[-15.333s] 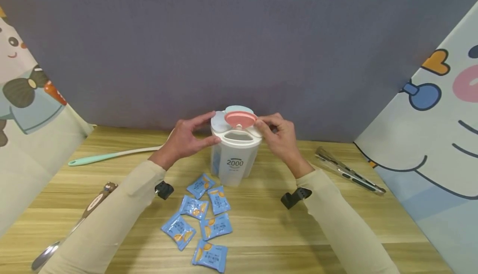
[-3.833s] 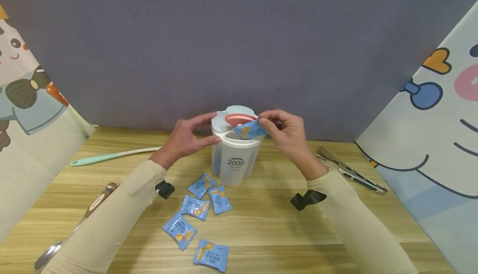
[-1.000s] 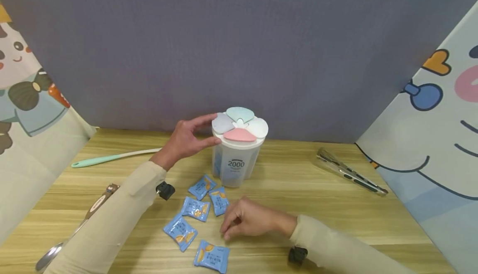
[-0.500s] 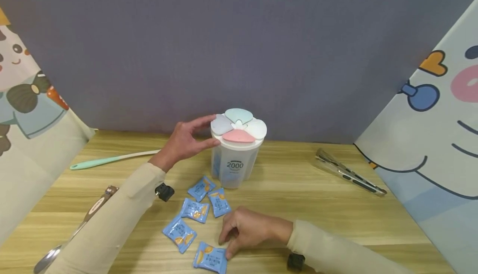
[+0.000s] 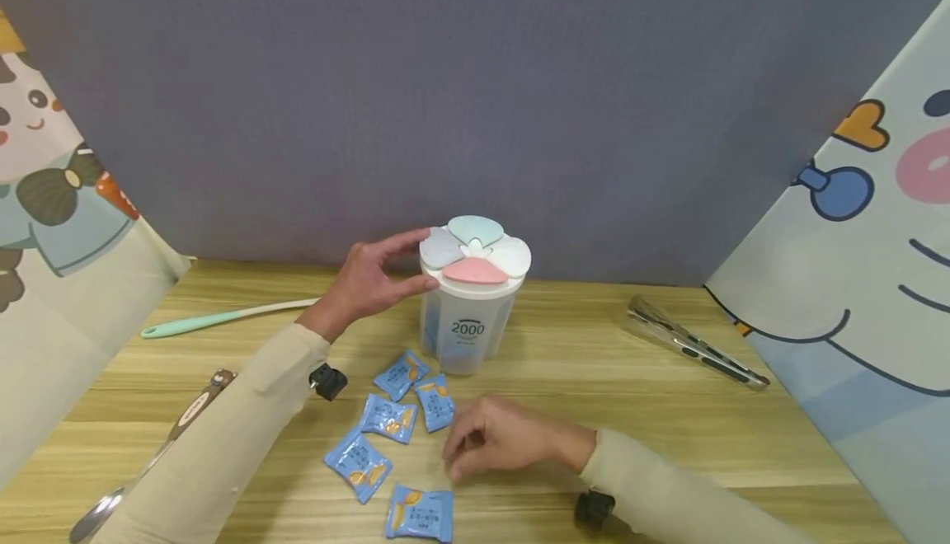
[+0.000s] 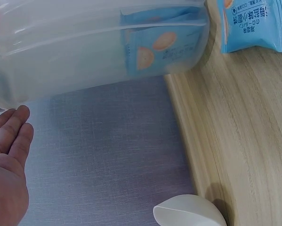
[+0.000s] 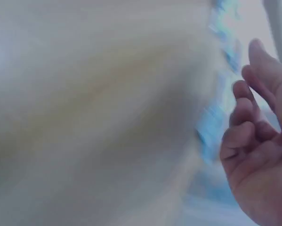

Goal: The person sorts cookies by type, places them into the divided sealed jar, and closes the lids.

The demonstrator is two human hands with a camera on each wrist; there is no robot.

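Note:
A clear plastic storage canister [image 5: 469,321] marked 2000 stands near the back wall. Its lid has petal flaps, the pink flap [image 5: 475,270] lying down flat. My left hand [image 5: 364,284] touches the lid's left side, thumb in front and fingers behind, fairly straight. Blue cracker packets [image 6: 164,44] show through the canister wall in the left wrist view. My right hand [image 5: 500,438] hovers low over the table, fingers loosely bent and holding nothing. Just below it lies one blue cracker packet [image 5: 419,514]; several other packets [image 5: 358,463] lie to its left.
A spoon with a bear handle [image 5: 196,412] lies at left, partly under my left sleeve. Behind it is a utensil with a mint handle [image 5: 193,325]; its white bowl [image 6: 190,212] shows in the left wrist view. Metal tongs [image 5: 693,344] lie at right. A grey wall [image 5: 475,99] closes the back.
Earlier, the pink flap was up and my right hand put a packet there; the flap is now down. My right hand touched the nearest packet, which turned slightly, then drew back from it.

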